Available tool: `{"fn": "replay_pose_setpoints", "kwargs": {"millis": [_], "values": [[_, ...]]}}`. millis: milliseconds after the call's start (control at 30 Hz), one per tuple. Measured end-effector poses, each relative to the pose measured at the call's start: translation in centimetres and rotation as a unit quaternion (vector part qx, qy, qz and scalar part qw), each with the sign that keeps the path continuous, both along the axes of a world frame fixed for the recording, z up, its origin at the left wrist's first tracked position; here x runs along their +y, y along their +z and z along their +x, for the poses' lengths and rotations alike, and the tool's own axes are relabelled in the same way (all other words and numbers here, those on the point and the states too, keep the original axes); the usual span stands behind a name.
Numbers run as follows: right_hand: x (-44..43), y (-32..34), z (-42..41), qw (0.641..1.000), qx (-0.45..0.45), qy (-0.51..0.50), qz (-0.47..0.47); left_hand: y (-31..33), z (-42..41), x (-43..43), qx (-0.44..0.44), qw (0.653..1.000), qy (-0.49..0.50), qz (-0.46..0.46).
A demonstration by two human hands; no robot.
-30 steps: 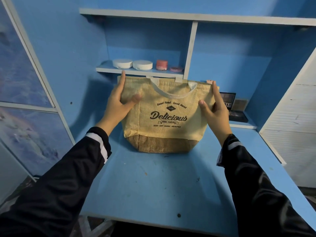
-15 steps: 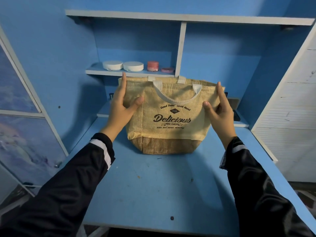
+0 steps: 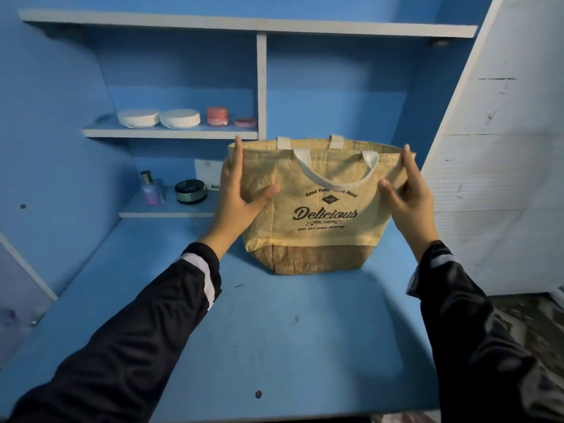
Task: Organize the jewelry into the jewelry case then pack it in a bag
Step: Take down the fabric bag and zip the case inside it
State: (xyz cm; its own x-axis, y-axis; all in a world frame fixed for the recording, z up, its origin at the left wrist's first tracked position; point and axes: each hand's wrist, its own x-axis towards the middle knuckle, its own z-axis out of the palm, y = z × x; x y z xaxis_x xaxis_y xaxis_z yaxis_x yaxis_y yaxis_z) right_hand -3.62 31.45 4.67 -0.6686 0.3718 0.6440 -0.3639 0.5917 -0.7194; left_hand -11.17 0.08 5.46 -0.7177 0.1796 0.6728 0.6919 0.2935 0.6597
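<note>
A tan woven tote bag (image 3: 317,215) with a darker brown base, white handles and "Delicious" printed on its front stands upright on the blue desk (image 3: 274,331). My left hand (image 3: 238,203) holds the bag's left side, fingers up along the edge and thumb across the front. On the bag's right side, my right hand (image 3: 409,196) grips in the same way. The mouth of the bag faces up and its inside is hidden. No jewelry case is in view.
Two white round containers (image 3: 139,118) and a pink jar (image 3: 217,116) sit on the upper small shelf. A perfume bottle (image 3: 149,189) and a dark round compact (image 3: 190,190) stand on the lower shelf, left of the bag. A white panel (image 3: 503,178) rises at the right.
With both hands still on it, the bag has shifted right along the desk, past the shelf divider. The lower shelf items to its left have come into view.
</note>
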Motion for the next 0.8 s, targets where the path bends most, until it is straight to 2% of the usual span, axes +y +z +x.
{"fn": "replay_pose_setpoints", "kwargs": {"millis": [333, 533, 800], "values": [[6.5, 0.8, 0.4, 0.999, -0.007, -0.038, 0.032, -0.4, -0.7, 6.6, 0.004, 1.0, -0.02, 0.001], [7.9, 1.0, -0.4, 0.998, 0.003, -0.057, 0.041, -0.2, -1.8, 8.5, 0.002, 1.0, -0.022, 0.021], [6.9, -0.7, -0.8, 0.998, -0.002, -0.035, 0.05, -1.2, -1.2, 9.7, 0.026, 0.999, -0.013, 0.016]]}}
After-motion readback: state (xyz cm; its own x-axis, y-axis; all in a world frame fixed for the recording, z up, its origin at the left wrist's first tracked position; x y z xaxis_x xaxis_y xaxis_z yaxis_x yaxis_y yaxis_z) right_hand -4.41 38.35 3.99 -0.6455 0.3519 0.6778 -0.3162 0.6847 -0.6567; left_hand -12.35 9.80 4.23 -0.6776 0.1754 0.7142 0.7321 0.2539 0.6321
